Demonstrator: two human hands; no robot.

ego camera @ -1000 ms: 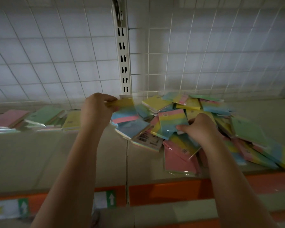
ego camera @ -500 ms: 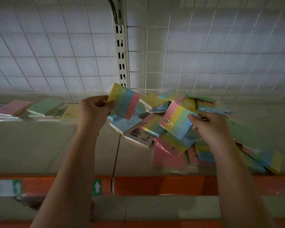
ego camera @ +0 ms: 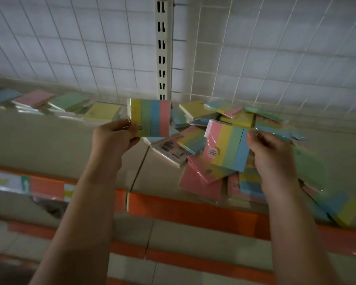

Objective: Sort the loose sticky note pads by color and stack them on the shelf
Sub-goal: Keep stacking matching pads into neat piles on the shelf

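Comparing: you held two striped pads up to match colours.
Left hand (ego camera: 111, 138): fingers pinched striped pad (ego camera: 150, 118).
Right hand (ego camera: 273, 153): fingers pinched second striped pad (ego camera: 226, 149).

Glossy clear plastic wrap on paper striped pad (ego camera: 150, 118); matt white wire grid (ego camera: 275, 48), smooth painted metal upright (ego camera: 162, 48)

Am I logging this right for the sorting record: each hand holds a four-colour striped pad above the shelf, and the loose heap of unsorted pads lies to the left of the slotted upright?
Not quite. The head view shows the loose heap lying right of the slotted upright, not left; the left side holds the sorted row. The rest stands: the left hand and right hand each hold a four-colour striped pad above the shelf.
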